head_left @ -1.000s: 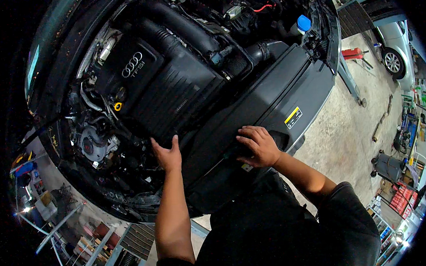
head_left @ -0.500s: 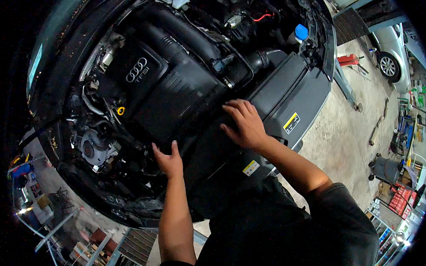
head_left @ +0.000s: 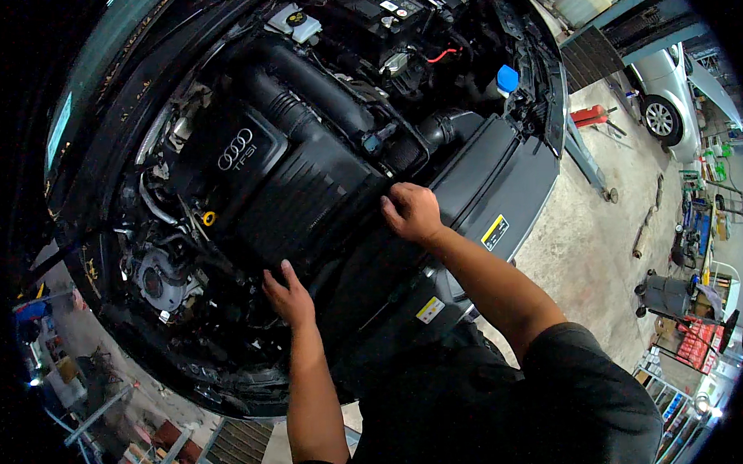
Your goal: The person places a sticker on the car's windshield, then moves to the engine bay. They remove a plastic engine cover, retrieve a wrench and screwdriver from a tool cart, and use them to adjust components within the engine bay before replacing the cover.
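A black ribbed plastic engine cover [head_left: 292, 198] lies in the middle of a car's engine bay. At its front left corner is my left hand [head_left: 292, 300], thumb and fingers apart; the fingertips come close to the cover's edge, and whether they touch it I cannot tell. My right hand [head_left: 417, 214] rests by the cover's front right corner with its fingers curled under; what lies inside them is hidden. Beneath my right forearm runs the grey front panel [head_left: 493, 195]. A yellow dipstick ring [head_left: 210, 219] sticks up left of the cover.
Around the cover are a fat black air hose [head_left: 325, 86], a battery [head_left: 384, 15], a white reservoir [head_left: 295, 24] and a blue-capped filler [head_left: 508, 78]. A lift arm [head_left: 586, 163] and a red jack [head_left: 590, 115] stand right of the car. Farther off is a silver car [head_left: 666, 111].
My right hand has gone from spread fingers to curled ones, moving slightly left and nearer. My left hand's thumb and fingers have drawn a little closer together. The view has shifted slightly.
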`<action>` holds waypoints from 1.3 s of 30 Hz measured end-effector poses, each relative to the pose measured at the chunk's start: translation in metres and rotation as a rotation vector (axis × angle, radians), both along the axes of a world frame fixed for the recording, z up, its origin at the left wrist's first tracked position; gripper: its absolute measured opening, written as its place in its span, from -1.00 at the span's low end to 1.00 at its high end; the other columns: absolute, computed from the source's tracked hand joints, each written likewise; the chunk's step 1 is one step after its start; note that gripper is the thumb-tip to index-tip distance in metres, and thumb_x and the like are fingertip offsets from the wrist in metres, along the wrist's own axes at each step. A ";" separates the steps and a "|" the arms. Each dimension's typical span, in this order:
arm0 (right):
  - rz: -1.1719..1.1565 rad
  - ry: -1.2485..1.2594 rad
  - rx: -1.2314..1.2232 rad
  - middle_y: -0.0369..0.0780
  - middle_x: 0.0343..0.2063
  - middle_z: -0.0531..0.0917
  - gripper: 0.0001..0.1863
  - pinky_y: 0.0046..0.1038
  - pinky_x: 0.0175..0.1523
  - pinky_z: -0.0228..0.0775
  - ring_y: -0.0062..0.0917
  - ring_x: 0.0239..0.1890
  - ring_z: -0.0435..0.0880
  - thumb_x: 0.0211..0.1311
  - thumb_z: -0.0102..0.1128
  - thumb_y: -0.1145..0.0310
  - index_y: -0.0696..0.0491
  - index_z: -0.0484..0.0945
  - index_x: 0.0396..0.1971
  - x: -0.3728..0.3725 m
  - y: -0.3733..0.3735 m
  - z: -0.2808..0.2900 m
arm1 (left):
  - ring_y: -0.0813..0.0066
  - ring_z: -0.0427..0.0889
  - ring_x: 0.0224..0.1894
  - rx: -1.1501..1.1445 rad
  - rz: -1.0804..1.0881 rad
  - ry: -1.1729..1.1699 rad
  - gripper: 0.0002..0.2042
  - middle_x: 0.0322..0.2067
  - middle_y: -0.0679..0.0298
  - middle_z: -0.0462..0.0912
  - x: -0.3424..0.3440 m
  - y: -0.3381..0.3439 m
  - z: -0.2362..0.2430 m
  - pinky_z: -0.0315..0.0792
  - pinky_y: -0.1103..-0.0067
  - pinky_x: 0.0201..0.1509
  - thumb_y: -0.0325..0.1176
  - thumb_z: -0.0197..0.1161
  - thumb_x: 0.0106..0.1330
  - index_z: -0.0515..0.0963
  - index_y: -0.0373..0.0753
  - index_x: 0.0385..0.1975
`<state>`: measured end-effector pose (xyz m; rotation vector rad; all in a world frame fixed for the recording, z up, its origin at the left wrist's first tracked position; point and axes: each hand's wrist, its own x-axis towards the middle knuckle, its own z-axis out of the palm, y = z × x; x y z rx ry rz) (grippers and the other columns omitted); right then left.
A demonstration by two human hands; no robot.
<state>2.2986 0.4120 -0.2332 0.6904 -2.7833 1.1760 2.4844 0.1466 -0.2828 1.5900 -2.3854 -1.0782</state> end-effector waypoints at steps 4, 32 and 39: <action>0.048 -0.042 0.057 -0.13 -0.57 0.60 -0.66 -0.06 -0.31 0.49 -0.09 -0.45 0.64 0.23 0.29 0.13 0.04 0.53 -0.61 -0.002 0.002 -0.003 | -0.05 0.21 0.50 0.337 0.298 -0.075 0.02 0.49 -0.12 0.17 -0.049 -0.006 0.051 0.08 0.12 0.56 0.39 0.20 0.30 0.14 -0.38 0.49; 0.089 -0.010 0.171 -0.11 -0.53 0.60 -0.62 -0.07 -0.28 0.52 -0.09 -0.37 0.66 0.28 0.22 0.08 0.06 0.49 -0.59 -0.006 -0.010 0.003 | 0.00 0.23 0.50 0.576 0.392 -0.147 0.14 0.46 -0.11 0.26 -0.064 -0.037 0.070 0.12 0.13 0.55 0.30 0.53 0.04 0.23 -0.52 0.41; 0.093 -0.007 0.177 -0.10 -0.51 0.63 -0.63 -0.08 -0.26 0.55 -0.10 -0.35 0.68 0.31 0.20 0.07 0.06 0.56 -0.54 -0.007 -0.012 0.000 | 0.00 0.21 0.51 0.573 0.386 -0.170 0.17 0.47 -0.08 0.24 -0.066 -0.040 0.073 0.10 0.13 0.56 0.32 0.53 0.02 0.20 -0.51 0.43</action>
